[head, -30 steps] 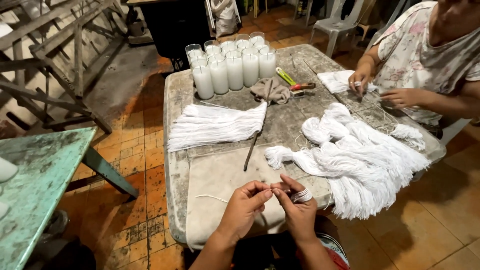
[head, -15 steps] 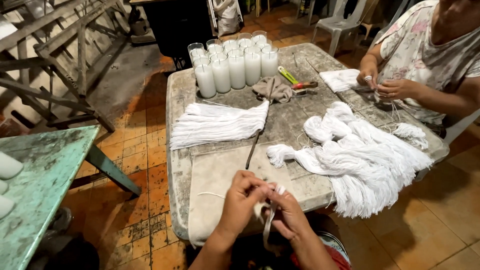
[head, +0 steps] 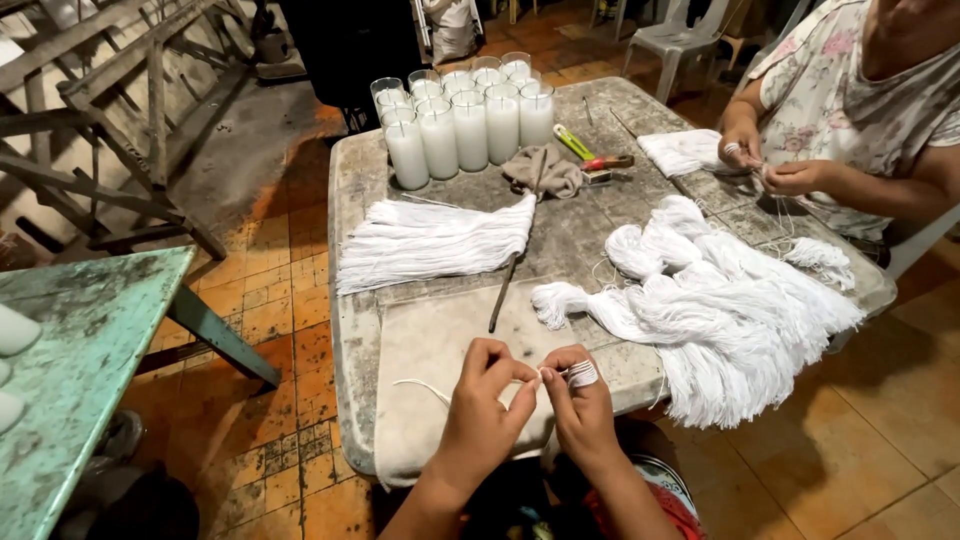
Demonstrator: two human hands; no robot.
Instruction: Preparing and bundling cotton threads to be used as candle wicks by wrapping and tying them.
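No labels, signs or screens in view. Only one package: a pale, crumpled sack (head: 449, 28) standing on the floor, well beyond the tabletop's (head: 580, 240) far edge.

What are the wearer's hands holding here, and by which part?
A white string. The left hand pinches it near the end being wound; the right hand carries the wound turns around its fingers. The free end trails left over the table.
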